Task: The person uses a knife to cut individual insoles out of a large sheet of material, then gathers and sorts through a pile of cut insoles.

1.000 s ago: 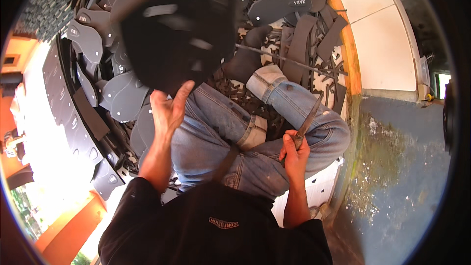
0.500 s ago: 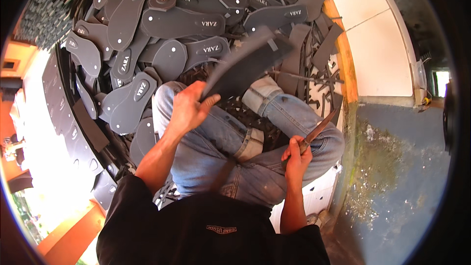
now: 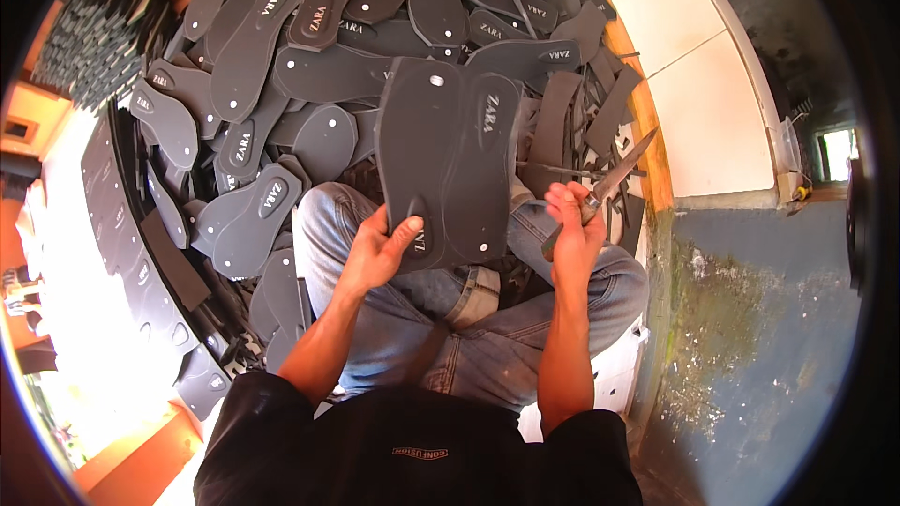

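Observation:
My left hand [image 3: 382,253] grips the lower left edge of a dark grey foam sheet [image 3: 450,164], thumb on top. Two sandal sole outlines are pressed into this sheet side by side, each with a white dot and pale lettering. It is held up above my crossed legs in blue jeans [image 3: 422,328]. In my right hand [image 3: 577,230] is a knife [image 3: 619,167], its blade pointing up and to the right. The knife hand is just right of the sheet, apart from it. My right fingers are wrapped round the handle, partly hiding it.
A large heap of cut grey soles [image 3: 258,37] spreads ahead and to the left. Narrow foam offcuts [image 3: 553,126] lie at the right of the heap, beside an orange-edged white tiled ledge [image 3: 708,103]. More printed sheets [image 3: 117,215] are at the left. A stained blue-grey wall [image 3: 759,319] is at the right.
The foam sheet has swung from a steep tilt to facing me, lower and closer. My left hand has come down and right. My right hand has lifted the knife up toward the sheet's right side.

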`<state>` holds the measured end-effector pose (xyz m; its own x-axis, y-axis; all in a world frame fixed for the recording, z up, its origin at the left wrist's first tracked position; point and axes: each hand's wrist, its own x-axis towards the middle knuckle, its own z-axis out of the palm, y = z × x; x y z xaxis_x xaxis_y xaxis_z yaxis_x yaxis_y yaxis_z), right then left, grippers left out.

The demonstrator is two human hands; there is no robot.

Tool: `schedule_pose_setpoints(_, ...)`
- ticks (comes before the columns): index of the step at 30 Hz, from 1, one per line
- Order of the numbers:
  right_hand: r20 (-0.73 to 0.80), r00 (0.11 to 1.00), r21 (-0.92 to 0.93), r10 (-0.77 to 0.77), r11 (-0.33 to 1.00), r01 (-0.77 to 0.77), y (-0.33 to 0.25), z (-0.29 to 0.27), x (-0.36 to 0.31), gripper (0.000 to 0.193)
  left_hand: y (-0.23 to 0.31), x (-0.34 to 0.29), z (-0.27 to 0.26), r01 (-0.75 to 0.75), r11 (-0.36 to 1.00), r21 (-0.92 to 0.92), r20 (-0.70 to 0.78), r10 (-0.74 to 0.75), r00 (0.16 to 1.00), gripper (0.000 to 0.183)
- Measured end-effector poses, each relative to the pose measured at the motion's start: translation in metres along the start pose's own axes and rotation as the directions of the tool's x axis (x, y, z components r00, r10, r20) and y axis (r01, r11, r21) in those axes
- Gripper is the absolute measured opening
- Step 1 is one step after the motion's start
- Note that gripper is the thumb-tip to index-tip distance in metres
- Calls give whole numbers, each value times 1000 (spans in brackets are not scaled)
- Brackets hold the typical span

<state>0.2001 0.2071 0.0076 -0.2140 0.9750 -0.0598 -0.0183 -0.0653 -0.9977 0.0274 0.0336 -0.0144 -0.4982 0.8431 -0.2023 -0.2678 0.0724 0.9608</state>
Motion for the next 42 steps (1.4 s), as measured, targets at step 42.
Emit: schedule_pose_setpoints(42, 385, 712, -720, 587, 674, -167, -4, -85, -160, 11, -3, -60, 53, 367, 747, -555, -245, -568, 786, 27)
